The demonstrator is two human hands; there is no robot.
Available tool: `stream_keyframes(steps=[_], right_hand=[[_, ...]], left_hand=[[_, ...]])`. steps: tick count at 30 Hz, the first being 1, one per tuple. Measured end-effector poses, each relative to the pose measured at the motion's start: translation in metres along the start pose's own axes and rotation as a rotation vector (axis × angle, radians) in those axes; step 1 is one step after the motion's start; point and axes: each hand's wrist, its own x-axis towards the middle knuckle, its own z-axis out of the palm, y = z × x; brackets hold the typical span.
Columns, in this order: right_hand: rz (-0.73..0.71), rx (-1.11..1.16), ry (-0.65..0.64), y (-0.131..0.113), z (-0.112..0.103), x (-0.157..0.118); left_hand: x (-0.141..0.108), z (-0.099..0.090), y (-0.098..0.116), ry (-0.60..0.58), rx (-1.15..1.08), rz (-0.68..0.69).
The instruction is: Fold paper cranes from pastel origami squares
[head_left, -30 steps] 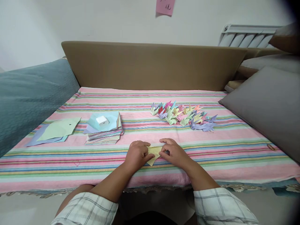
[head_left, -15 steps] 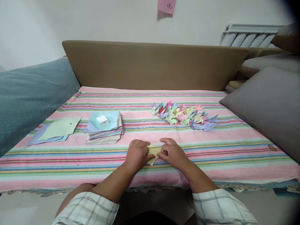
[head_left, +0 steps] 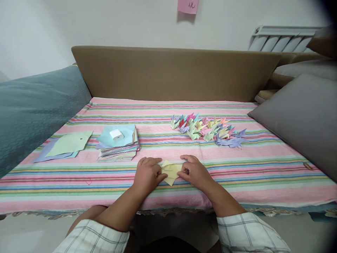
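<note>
A small folded piece of yellow paper [head_left: 171, 171] lies low in the middle of the striped cloth [head_left: 105, 191]. My left hand [head_left: 148, 174] pinches its left edge between thumb and fingers. At its right edge, my right hand [head_left: 194, 171] grips it with thumb and curled index finger. Creases run across the paper, and a pointed part sticks out toward me. Its outer ends are hidden by my fingers.
Many-coloured folded paper cranes [head_left: 207, 129] sit beyond my right hand. A stack of coloured paper [head_left: 119, 149] bears a white case [head_left: 116, 134]. Loose sheets [head_left: 70, 144] lie farther left. Cushions [head_left: 302, 116] flank the right side; a small ring-like item [head_left: 308, 166] rests near them.
My left hand has moved left, away from my right hand, and more of the yellow paper shows between them. My right hand has hardly moved.
</note>
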Motion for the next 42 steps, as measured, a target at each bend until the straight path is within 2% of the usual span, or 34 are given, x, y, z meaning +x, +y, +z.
stream_keyframes(steps=[4,6,9,10,11,13,15,18,21,25,29,42], right_hand=[[0.000,-0.003,-0.003,0.000,0.000,0.000],[-0.009,-0.004,0.002,0.001,0.001,0.000],[-0.023,-0.007,0.016,0.004,0.002,0.000],[-0.031,-0.010,0.018,0.004,0.002,0.000],[-0.038,-0.013,0.021,0.005,0.002,0.000],[-0.051,-0.015,0.024,0.005,0.003,0.000],[-0.055,-0.010,0.031,0.005,0.004,0.000],[-0.050,0.008,0.055,0.006,0.004,-0.001],[-0.029,0.065,0.028,0.009,0.000,-0.003],[0.034,0.160,-0.043,0.015,-0.012,-0.006],[0.054,0.175,-0.060,0.017,-0.018,-0.008],[0.088,0.133,-0.026,0.018,-0.010,-0.006]], left_hand=[[0.000,-0.006,-0.010,-0.044,-0.017,-0.071],[0.000,-0.010,-0.014,-0.023,-0.009,-0.101],[-0.005,-0.019,-0.010,0.195,0.038,-0.068],[-0.007,-0.021,-0.005,0.295,0.043,-0.010],[-0.011,-0.022,0.002,0.354,0.018,0.108],[-0.017,-0.018,0.019,0.298,-0.067,0.411],[-0.022,-0.008,0.035,0.139,-0.053,0.543],[-0.025,0.012,0.046,0.009,0.035,0.452],[-0.025,0.024,0.045,-0.073,0.088,0.400],[-0.024,0.024,0.043,-0.103,0.099,0.410],[-0.025,0.023,0.044,-0.110,0.101,0.410],[-0.024,0.024,0.045,-0.130,0.109,0.415]])
